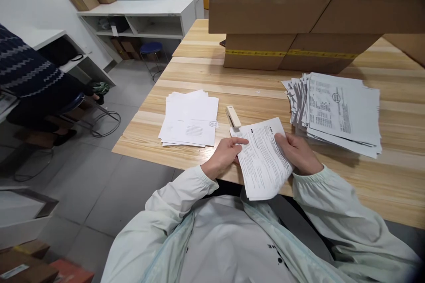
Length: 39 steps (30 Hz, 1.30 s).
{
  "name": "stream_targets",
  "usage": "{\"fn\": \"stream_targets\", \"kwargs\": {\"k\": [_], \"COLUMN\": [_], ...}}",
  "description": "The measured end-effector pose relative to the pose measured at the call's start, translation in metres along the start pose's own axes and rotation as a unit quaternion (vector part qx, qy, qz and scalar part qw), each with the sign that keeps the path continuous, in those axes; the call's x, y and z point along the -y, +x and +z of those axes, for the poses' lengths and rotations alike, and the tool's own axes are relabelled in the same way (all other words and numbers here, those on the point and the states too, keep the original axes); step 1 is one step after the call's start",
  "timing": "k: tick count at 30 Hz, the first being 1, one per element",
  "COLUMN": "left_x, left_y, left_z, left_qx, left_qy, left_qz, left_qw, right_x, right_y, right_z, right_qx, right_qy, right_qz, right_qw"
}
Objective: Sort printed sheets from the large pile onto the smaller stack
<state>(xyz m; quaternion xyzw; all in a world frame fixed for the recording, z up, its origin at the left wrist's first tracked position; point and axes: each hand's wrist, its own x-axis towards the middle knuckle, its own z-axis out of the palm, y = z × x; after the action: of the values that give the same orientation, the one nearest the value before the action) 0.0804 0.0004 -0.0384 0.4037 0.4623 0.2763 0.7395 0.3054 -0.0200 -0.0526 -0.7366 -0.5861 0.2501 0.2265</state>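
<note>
The left hand (pixel 223 155) gripped the left edge of a printed sheet (pixel 264 159), index finger stretched flat across the paper, other fingers curled beneath. The right hand (pixel 299 152) pinched the sheet's right edge, thumb on top. The sheet hung over the near edge of the wooden table (pixel 381 177). A cream stapler (pixel 233 116) lay just beyond at 11 o'clock. A white paper stack (pixel 190 119) sat at 10 o'clock, a fanned printed stack (pixel 338 112) at 2 o'clock, cardboard boxes (pixel 299 9) at 12.
</note>
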Motion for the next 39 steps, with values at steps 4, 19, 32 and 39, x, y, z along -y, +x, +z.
{"fn": "stream_targets", "kwargs": {"k": [4,19,32,39], "left_x": [-0.002,0.006,0.007,0.023], "left_y": [0.005,0.013,-0.017,-0.091], "left_z": [-0.001,-0.003,-0.008,-0.032], "left_qx": [-0.018,-0.042,-0.004,-0.141], "left_qy": [0.014,0.063,0.041,0.206], "left_qz": [-0.003,0.014,-0.023,0.289], "left_qw": [1.000,0.997,0.999,0.924], "right_x": [0.014,0.139,0.136,0.065], "right_y": [-0.021,0.114,0.110,-0.039], "right_z": [-0.033,0.068,0.042,-0.029], "right_qx": [-0.049,-0.064,-0.070,-0.077], "right_qy": [-0.253,-0.074,-0.003,0.160], "right_qz": [-0.043,-0.355,-0.337,-0.156], "right_qw": [0.965,0.930,0.939,0.972]}}
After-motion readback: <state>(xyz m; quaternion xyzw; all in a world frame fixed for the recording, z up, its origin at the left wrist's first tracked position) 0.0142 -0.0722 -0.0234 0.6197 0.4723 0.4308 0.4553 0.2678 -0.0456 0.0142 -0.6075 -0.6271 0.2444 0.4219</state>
